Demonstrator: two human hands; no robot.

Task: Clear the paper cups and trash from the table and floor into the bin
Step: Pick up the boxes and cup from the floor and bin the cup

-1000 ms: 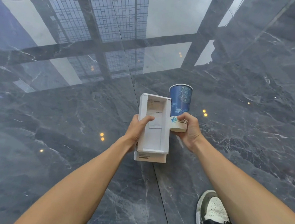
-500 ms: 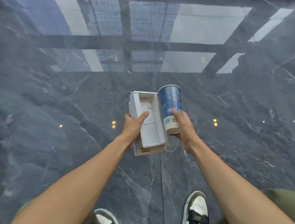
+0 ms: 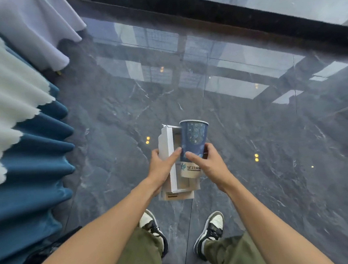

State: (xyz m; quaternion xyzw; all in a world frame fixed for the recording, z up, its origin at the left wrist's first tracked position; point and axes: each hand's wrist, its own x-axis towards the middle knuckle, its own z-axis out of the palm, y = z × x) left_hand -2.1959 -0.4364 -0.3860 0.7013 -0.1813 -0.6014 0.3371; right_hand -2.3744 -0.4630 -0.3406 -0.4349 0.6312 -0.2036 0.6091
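The left hand gripped a white cardboard box, thumb laid across its open face, while the right hand clasped a blue paper cup low on its wall, the cup pressed against the box at chest height above the floor. Two pieces of rubbish were therefore collected but not yet binned; no bin showed in view, so the carrying and dropping remained. The cup looked thin, tapered, printed and pale near its base; the box rigid, shallow, perhaps two nested trays. The floor was polished dark marble, and pleated blue and white tablecloth hung at left.
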